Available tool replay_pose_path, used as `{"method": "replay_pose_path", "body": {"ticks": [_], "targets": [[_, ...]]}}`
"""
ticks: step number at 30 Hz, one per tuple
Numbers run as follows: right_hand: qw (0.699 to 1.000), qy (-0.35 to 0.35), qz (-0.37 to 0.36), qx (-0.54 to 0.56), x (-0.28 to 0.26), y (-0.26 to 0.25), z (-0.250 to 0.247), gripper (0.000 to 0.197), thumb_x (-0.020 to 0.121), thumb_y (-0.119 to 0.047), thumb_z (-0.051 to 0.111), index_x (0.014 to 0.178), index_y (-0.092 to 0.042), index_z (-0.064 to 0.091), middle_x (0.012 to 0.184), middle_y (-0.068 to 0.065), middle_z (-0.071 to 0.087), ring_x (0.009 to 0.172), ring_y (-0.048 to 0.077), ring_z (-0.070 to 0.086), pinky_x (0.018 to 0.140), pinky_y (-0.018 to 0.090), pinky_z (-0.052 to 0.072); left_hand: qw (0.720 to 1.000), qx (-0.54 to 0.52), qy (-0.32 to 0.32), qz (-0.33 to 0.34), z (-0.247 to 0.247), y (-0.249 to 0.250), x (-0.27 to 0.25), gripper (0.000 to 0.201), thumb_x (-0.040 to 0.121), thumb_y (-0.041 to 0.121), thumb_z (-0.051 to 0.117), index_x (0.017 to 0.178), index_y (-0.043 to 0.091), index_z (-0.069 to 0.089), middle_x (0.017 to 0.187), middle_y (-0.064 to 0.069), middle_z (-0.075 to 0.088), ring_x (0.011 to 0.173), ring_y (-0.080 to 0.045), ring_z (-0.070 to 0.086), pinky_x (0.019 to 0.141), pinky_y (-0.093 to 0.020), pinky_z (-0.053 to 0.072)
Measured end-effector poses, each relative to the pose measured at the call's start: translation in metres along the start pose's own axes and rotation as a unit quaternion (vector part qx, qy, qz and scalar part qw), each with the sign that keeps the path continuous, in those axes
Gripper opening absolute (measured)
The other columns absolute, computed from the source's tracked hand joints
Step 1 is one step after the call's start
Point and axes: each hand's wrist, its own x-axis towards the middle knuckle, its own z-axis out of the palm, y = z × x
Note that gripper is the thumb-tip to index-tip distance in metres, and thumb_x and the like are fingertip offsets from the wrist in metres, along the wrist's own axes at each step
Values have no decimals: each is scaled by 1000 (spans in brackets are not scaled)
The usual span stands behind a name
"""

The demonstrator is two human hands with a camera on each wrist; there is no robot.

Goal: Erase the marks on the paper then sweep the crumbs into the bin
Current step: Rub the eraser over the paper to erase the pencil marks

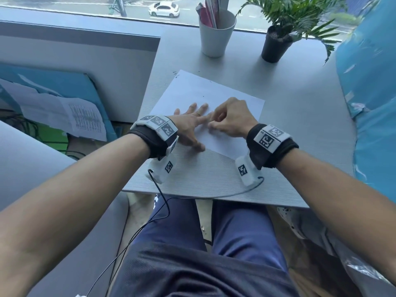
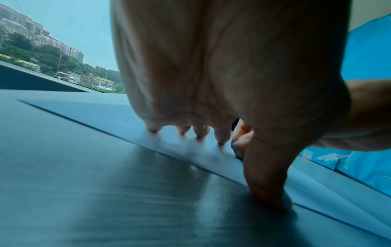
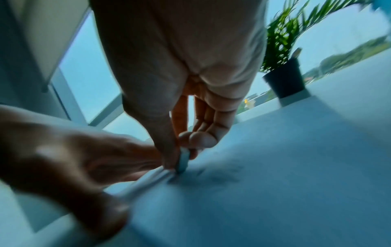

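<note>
A white sheet of paper [image 1: 214, 93] lies on the grey table [image 1: 300, 125]. My left hand [image 1: 192, 116] rests flat on it with fingers spread, fingertips [image 2: 221, 137] pressing the sheet [image 2: 105, 113] and thumb at its near edge. Just to its right, my right hand [image 1: 211, 123] pinches a small pale eraser [image 3: 183, 160] between thumb and fingers, its tip down on the paper beside the left index finger. Faint grey pencil marks [image 3: 222, 173] show right of the eraser. Tiny dark crumbs [image 1: 175, 75] lie at the sheet's far-left corner. The right wrist view is blurred.
A white cup of pens [image 1: 216, 33] and a black-potted plant [image 1: 276, 42] stand at the table's far edge by the window. Blue plastic [image 1: 368, 82] hangs along the right side. A grey partition [image 1: 85, 67] stands left. The table's near edge [image 1: 214, 199] is above my lap.
</note>
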Motion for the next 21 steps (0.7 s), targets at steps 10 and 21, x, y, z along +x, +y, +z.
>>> {"method": "replay_pose_path", "body": {"ticks": [10,21], "targets": [[1000,-22,-1,-3,0,2,0,8,70,-21,82,74,-15,78,56,-13,58,47,-7,51,46,3,33,1000,-20,2,10,-12,-7,-5,93,93,28,65,157,38,-2,163,10,-19,150,-15,-16,123,-47,1],[1000,10,12,0,3,0,1,5,69,-19,77,70,-14,77,57,-9,62,51,-3,54,52,8,38,1000,3,28,5,-12,-1,-5,94,91,27,68,158,32,3,165,7,-13,152,-19,-8,122,-40,3]]}}
